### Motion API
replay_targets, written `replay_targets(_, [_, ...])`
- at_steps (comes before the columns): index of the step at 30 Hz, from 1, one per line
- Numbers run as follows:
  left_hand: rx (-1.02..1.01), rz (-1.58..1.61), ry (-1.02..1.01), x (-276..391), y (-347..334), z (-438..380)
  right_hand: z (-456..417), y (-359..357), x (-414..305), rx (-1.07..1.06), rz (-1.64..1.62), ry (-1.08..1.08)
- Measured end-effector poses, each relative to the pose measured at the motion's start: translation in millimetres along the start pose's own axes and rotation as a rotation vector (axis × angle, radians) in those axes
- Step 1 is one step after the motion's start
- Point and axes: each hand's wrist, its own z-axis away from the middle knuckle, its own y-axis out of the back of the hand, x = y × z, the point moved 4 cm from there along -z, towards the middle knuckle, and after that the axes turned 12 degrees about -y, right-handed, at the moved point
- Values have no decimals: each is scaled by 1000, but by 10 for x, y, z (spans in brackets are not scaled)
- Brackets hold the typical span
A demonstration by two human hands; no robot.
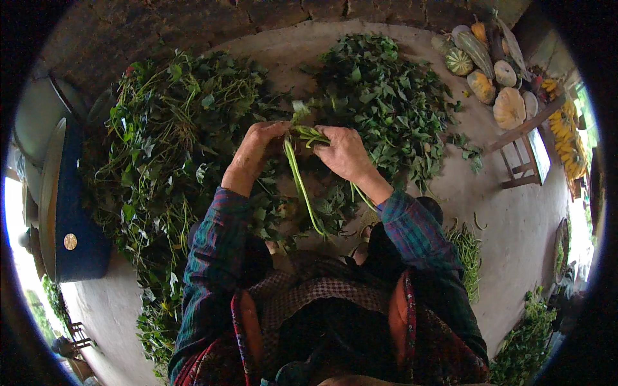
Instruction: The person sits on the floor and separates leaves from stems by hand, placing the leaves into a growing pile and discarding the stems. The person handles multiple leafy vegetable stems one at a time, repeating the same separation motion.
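Observation:
My left hand (pixel 257 148) has its fingers closed at the top of long green stems (pixel 300 186), which hang down between my hands. My right hand (pixel 345 147) grips a small bunch of green stalks (pixel 311 136) that points towards the left fingers. A blurred pale green leaf tip stands just above the fingertips. Beneath and left of my left hand spreads a large heap of leafy vines (pixel 169 116). Beyond my right hand lies a heap of loose dark green leaves (pixel 386 96). More thin stalks hang below my right wrist.
Pumpkins and other squashes (pixel 509 107) lie at the upper right, near a wooden stool (pixel 524 169) and yellow bananas (pixel 567 140). A pile of thin green stems (pixel 466 255) rests beside my right elbow. A large blue container (pixel 79 217) stands at the left. More greenery (pixel 524 333) lies lower right.

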Motion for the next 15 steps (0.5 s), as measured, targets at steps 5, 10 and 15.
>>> replay_targets(5, [-5,-134,-184,-104,67,-104,-11,3,36,91,51,34])
replay_targets(10, [116,-444,-488,-125,-53,-73,63,-123,-61,60,-11,35])
replay_targets(15, [202,-361,-495,-378,59,-156,152,-383,-62,115,92,201])
